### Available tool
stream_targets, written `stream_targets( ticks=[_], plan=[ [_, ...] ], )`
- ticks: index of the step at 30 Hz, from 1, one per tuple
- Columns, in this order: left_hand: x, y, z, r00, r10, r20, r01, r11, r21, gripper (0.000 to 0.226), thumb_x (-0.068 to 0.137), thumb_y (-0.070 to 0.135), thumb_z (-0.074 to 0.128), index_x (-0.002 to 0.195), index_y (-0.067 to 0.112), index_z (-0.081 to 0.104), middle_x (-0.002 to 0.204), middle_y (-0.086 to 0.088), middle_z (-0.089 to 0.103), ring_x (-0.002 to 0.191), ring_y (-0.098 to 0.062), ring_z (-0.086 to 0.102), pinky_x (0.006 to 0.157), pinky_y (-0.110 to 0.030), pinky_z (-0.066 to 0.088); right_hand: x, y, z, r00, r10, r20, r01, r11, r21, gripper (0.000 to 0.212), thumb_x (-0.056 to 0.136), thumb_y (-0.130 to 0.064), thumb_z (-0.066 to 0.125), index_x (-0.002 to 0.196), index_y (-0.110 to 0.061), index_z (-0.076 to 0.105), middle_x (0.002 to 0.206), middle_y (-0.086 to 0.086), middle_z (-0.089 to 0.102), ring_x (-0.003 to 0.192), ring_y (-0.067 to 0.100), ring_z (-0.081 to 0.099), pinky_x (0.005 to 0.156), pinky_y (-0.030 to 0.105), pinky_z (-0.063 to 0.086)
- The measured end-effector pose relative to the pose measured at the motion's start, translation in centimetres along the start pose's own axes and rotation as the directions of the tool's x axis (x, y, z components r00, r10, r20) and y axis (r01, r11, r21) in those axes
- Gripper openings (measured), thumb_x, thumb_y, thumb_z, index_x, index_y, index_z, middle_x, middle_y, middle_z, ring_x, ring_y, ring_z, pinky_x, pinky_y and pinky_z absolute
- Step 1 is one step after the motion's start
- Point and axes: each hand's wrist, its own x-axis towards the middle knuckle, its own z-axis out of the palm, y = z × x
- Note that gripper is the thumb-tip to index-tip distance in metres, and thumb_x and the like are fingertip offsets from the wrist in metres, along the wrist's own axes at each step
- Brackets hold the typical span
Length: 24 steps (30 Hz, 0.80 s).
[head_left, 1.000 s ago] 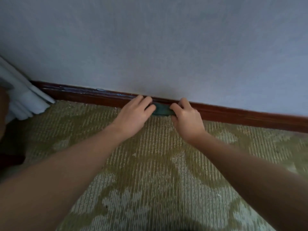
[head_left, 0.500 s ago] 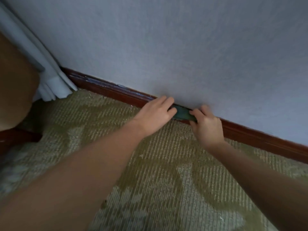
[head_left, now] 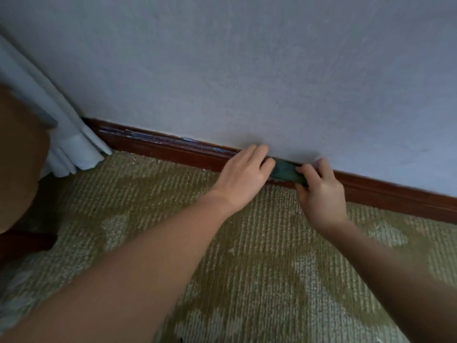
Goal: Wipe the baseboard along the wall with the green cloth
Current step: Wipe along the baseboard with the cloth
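A dark red-brown baseboard (head_left: 158, 146) runs along the foot of the pale wall, sloping down to the right. A folded green cloth (head_left: 284, 172) is pressed against it near the middle of the view. My left hand (head_left: 243, 175) covers the cloth's left end, fingers flat on the baseboard. My right hand (head_left: 321, 189) pinches the cloth's right end with thumb and fingers. Only the strip of cloth between the two hands shows; its ends are hidden under them.
Patterned olive and cream carpet (head_left: 259, 256) covers the floor up to the baseboard. A white curtain (head_left: 71, 147) hangs down to the floor at the left, over the baseboard's left end. A brown rounded piece of furniture (head_left: 17, 159) fills the left edge.
Both hands and the cloth have stayed together on the baseboard while the view swung, bringing the curtain and the brown furniture further in. The right hand's fingers now curl over the cloth's end.
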Motion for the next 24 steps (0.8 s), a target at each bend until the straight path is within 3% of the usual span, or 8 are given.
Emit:
stream_targets(
  ticks=[3,7,10,14,16,19,24],
  plan=[
    [0.2,0.8,0.9,0.999,-0.025,-0.029,0.022,0.996,-0.084,0.020,0.060,-0.012,0.076,0.074,-0.009,0.063,0.075,-0.022,0.060,0.065,-0.031,0.060,0.046,-0.030,0.042,-0.4,1.5,-0.5,1.000,0.006,0.000,-0.006,1.000,-0.030,0.031,0.057,0.016,0.075,0.084,0.007,0.064,0.080,0.026,0.055,0.050,0.037,0.056,0.040,0.037,0.047],
    [0.6,1.8,1.9,0.997,-0.041,-0.060,0.030,0.983,-0.179,0.022,0.059,-0.014,0.075,0.078,-0.011,0.065,0.078,-0.023,0.061,0.071,-0.031,0.062,0.047,-0.030,0.046,-0.6,1.9,-1.3,0.998,0.056,-0.021,-0.056,0.998,-0.021,0.029,0.058,0.018,0.073,0.084,0.007,0.064,0.081,0.026,0.056,0.053,0.038,0.057,0.045,0.039,0.049],
    [0.2,1.4,2.3,0.992,-0.099,-0.077,0.078,0.968,-0.237,0.027,0.059,-0.020,0.072,0.084,-0.014,0.065,0.084,-0.026,0.060,0.078,-0.035,0.063,0.051,-0.038,0.054,-0.2,0.9,-1.0,0.992,0.121,-0.032,-0.121,0.992,0.026,0.029,0.060,0.019,0.069,0.086,0.008,0.062,0.085,0.028,0.055,0.058,0.040,0.057,0.049,0.040,0.049],
    [0.1,2.3,2.8,0.982,-0.166,-0.086,0.140,0.958,-0.249,0.024,0.061,-0.021,0.068,0.084,-0.013,0.065,0.085,-0.025,0.060,0.080,-0.036,0.062,0.057,-0.042,0.055,-0.7,0.2,-0.3,0.991,0.135,0.007,-0.135,0.991,0.018,0.038,0.064,0.012,0.070,0.099,0.002,0.060,0.095,0.027,0.050,0.074,0.042,0.056,0.056,0.039,0.049],
    [0.2,2.7,2.8,0.986,-0.140,-0.093,0.114,0.964,-0.241,0.025,0.060,-0.021,0.069,0.083,-0.012,0.066,0.084,-0.024,0.061,0.078,-0.035,0.062,0.056,-0.041,0.054,-0.8,0.3,-0.2,0.995,0.091,0.031,-0.091,0.996,0.007,0.040,0.064,0.007,0.074,0.102,-0.001,0.062,0.098,0.028,0.050,0.081,0.042,0.055,0.054,0.041,0.050],
    [0.5,2.5,2.5,0.993,-0.095,-0.071,0.075,0.967,-0.243,0.023,0.062,-0.020,0.069,0.084,-0.012,0.066,0.083,-0.024,0.061,0.077,-0.035,0.062,0.055,-0.040,0.054,-0.7,0.9,-0.4,0.998,0.062,0.022,-0.063,0.998,0.025,0.034,0.063,0.011,0.074,0.095,0.001,0.065,0.094,0.029,0.051,0.077,0.042,0.056,0.048,0.039,0.050],
    [-0.2,0.4,1.6,0.998,-0.054,-0.018,0.049,0.977,-0.209,0.024,0.062,-0.023,0.069,0.084,-0.013,0.066,0.083,-0.025,0.060,0.077,-0.036,0.061,0.053,-0.041,0.053,-0.6,0.4,0.1,1.000,0.018,0.000,-0.018,0.999,0.051,0.032,0.067,0.011,0.072,0.097,0.004,0.065,0.092,0.029,0.052,0.073,0.041,0.057,0.048,0.041,0.053]
  ],
)
